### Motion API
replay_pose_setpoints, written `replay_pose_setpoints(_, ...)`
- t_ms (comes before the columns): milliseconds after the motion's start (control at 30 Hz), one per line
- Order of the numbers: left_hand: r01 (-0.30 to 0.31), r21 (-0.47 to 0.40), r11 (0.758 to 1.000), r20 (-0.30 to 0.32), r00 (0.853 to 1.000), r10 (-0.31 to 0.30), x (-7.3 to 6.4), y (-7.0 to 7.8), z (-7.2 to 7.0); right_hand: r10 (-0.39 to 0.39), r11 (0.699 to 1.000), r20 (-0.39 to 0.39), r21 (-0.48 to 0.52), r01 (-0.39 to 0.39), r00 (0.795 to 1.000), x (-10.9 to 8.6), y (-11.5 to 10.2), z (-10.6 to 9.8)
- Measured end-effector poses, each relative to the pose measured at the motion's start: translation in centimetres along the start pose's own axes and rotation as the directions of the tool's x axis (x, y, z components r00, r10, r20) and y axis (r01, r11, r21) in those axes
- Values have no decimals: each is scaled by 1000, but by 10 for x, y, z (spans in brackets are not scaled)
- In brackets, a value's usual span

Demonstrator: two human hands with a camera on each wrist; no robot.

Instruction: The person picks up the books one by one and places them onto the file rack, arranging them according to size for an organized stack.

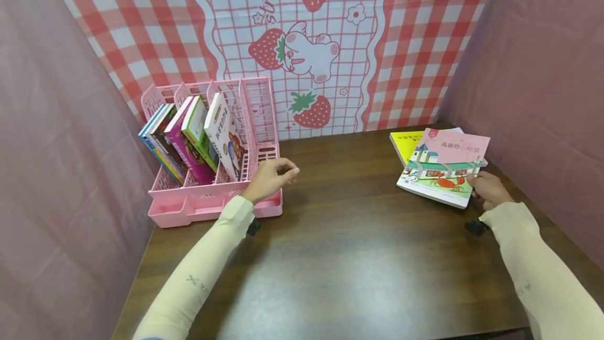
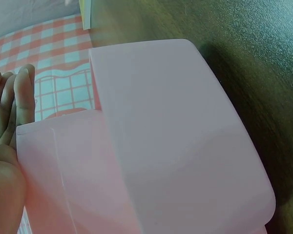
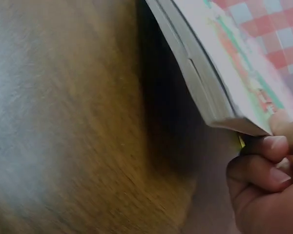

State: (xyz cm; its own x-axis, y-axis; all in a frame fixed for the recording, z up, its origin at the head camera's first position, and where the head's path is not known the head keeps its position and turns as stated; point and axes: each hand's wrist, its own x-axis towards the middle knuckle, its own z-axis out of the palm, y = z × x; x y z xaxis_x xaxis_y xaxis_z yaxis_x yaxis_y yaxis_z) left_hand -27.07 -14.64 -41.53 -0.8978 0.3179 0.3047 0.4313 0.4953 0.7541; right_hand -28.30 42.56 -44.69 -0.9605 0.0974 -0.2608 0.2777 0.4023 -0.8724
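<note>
A pink picture book (image 1: 450,164) with a red crab on its cover is pinched at its right edge by my right hand (image 1: 491,189), thumb on the cover. In the right wrist view, the book's page edges (image 3: 205,87) tilt above the table, with curled fingers (image 3: 256,173) beneath. Under it in the head view, a yellow book (image 1: 405,143) shows partly. My left hand (image 1: 271,177) holds nothing, its fingers loosely bent, over the front right of a pink book rack (image 1: 212,190). A white book (image 1: 224,138) leans in the rack near that hand.
Also in the rack stand a green book (image 1: 200,130), a purple book (image 1: 189,146) and several thin books (image 1: 162,140) at the left. The wooden table (image 1: 349,256) meets a checked strawberry cloth (image 1: 302,67) at the back, and pink curtains (image 1: 528,93) hang at both sides.
</note>
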Motion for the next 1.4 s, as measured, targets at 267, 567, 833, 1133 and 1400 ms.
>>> replay_pose_setpoints(267, 7, -31, 999, 6, 1000, -7, -1, 0, -1, -98, 992, -130, 64, 107, 987, -2, -8, 20)
replay_pose_setpoints(567, 11, -25, 1000, 24, 1000, -10, -1, 1, -1, -207, 943, -114, 242, 230, 972, -2, -24, 49)
replay_pose_setpoints(833, 16, 2, 1000, 43, 999, -16, -1, 5, -1, -253, 936, -88, 228, 267, 963, -3, -40, 74)
replay_pose_setpoints(1133, 14, 20, 1000, 48, 999, -15, -1, 9, 1, -264, 958, 6, 120, 261, 965, -12, -61, 103)
replay_pose_setpoints(1400, -6, 47, 999, 59, 998, 3, -1, 12, 8, -264, 955, 85, 166, 247, 961, -16, -72, 127)
